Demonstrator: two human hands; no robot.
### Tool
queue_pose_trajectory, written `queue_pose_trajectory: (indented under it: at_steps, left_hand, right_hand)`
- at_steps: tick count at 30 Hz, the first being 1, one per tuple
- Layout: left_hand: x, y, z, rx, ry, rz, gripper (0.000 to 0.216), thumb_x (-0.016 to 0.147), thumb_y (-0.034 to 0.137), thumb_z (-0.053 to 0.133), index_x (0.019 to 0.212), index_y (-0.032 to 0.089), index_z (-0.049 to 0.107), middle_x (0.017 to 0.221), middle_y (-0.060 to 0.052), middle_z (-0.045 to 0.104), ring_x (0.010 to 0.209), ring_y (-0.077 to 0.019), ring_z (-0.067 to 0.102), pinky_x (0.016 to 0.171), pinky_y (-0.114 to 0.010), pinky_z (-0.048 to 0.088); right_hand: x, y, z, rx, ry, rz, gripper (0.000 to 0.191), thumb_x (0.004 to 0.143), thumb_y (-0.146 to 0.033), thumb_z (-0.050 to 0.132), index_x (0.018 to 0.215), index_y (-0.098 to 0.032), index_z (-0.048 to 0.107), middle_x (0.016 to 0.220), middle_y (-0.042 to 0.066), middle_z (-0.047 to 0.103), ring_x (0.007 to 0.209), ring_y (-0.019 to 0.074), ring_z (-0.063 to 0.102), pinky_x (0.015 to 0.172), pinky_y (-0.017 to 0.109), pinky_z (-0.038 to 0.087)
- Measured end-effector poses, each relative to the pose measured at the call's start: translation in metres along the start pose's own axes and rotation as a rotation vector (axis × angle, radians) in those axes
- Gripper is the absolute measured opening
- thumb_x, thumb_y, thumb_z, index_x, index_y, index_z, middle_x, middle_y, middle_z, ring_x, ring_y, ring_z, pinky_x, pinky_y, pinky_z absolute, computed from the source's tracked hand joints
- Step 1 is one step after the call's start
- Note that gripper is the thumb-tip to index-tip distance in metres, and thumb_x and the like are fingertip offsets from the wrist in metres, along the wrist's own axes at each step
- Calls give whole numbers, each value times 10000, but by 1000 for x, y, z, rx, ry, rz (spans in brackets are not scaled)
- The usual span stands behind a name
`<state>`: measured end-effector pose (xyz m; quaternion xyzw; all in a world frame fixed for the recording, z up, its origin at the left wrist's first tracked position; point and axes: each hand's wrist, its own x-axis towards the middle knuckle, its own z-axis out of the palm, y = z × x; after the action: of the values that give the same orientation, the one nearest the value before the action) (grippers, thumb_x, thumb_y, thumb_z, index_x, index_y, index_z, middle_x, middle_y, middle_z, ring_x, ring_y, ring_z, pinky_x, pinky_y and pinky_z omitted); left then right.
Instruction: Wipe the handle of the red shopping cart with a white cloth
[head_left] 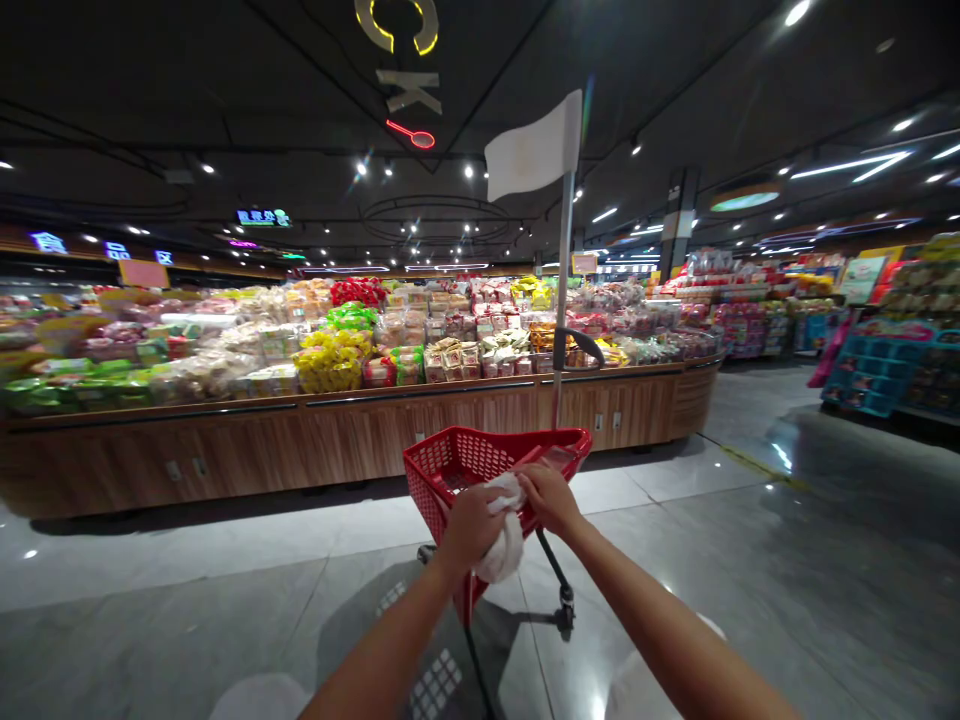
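Observation:
A small red shopping cart (450, 462) stands on the tiled floor right in front of me. A thin pole (562, 300) rises from its far side and carries a white flag (534, 148). My left hand (466, 528) is closed on a white crumpled bag or cloth (507, 545) at the cart's near rim. My right hand (550, 497) is closed on the cart's near edge, touching the same white thing. Both forearms reach forward from the bottom of the view.
A long wooden display counter (300, 435) piled with packaged snacks runs across the middle distance. More shelves (742, 310) and blue crates (874, 375) stand at the right. An open grey tiled aisle (787, 520) leads right and back.

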<state>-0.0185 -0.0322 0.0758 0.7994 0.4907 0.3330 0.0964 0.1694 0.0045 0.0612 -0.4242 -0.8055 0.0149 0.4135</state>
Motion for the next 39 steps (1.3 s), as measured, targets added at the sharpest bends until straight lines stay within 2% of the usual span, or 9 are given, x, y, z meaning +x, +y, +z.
queue_pose_trajectory:
  at_steps: [5,9,14,18,24,28,34,36,39]
  left_hand:
    - [1,-61,-6,124,-16,-84,288,831,164,475,942,240,730,967,-16,731,929,-194,663,886,-307,500]
    - [6,-39,27,-32,42,-30,298,838,192,481,1016,260,710,1058,6,719,1006,-173,640,931,-281,480]
    - [10,-13,67,-186,126,-24,296,860,252,477,1063,225,692,1130,-38,694,1082,-188,611,996,-329,458]
    - [7,-47,66,-190,109,-53,301,899,335,449,1065,238,681,1166,-33,676,1116,-181,591,1023,-339,438]
    - [-13,-102,56,-39,93,-125,350,937,338,361,1029,226,680,1141,-44,671,1121,-202,567,1040,-385,406]
    - [-10,-72,76,-85,148,-169,456,969,318,237,1012,205,677,1089,-62,663,1078,-203,578,1021,-390,419]
    - [19,10,107,-48,52,45,383,931,257,354,1259,228,551,1322,-74,537,1235,-217,468,1083,-409,351]
    - [23,8,102,-8,-42,122,400,929,278,387,1310,245,506,1369,-66,507,1253,-221,456,1087,-409,346]
    - [17,-31,83,86,-169,74,419,916,298,445,1334,286,470,1368,-28,523,1232,-198,486,1062,-356,372]
  right_hand:
    - [-3,0,-4,-152,8,117,432,978,-286,316,812,-227,711,884,36,735,969,194,629,1047,454,268]
    - [-14,-31,6,-403,-88,135,405,944,-325,406,684,-210,695,668,55,704,631,176,614,790,336,395]
    - [-34,-32,12,-580,30,36,268,869,-215,469,694,-168,666,640,72,661,561,161,555,599,294,285]
    - [-44,-2,4,-598,204,-86,304,869,-214,467,599,-184,603,584,36,615,577,141,511,639,299,261]
    - [-49,23,-7,-607,311,-81,373,888,-229,454,535,-193,569,532,20,582,557,134,473,659,310,260]
    - [-47,32,-7,-611,364,-40,386,895,-217,447,535,-196,586,529,18,593,549,136,471,677,310,275]
    - [-37,40,-4,-601,350,-62,408,915,-224,426,537,-197,577,533,10,582,561,135,465,681,305,276]
    - [-35,43,-5,-599,341,-90,414,923,-226,417,539,-194,570,532,8,573,562,133,457,679,303,272]
    - [-34,48,-7,-603,332,-165,411,920,-221,417,540,-192,571,529,5,562,555,127,437,673,299,266]
